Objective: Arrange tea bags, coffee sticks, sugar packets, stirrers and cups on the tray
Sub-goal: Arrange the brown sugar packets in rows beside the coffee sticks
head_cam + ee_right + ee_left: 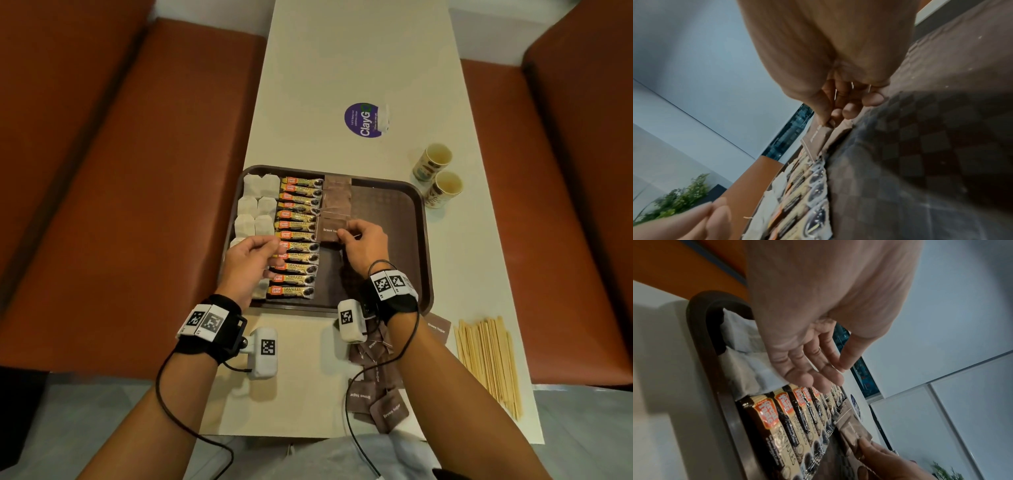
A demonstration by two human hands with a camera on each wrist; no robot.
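A brown tray (387, 205) holds a left column of white tea bags (257, 205), a middle column of coffee sticks (298, 236) and a column of brown sugar packets (337, 198). My right hand (344, 236) pinches a brown sugar packet (329, 233) by its right edge, at the near end of the sugar column. The right wrist view shows thumb and forefinger on that packet (816, 139) just above the tray floor (920, 146). My left hand (274, 255) hovers over the coffee sticks (789, 426) with relaxed fingers (807, 379), holding nothing.
Two paper cups (435, 161) (445, 190) stand on the table right of the tray's far corner. Wooden stirrers (486, 359) lie in a bundle at the near right. Loose sugar packets (380, 397) are scattered under my right forearm. Orange benches (120, 171) flank the table.
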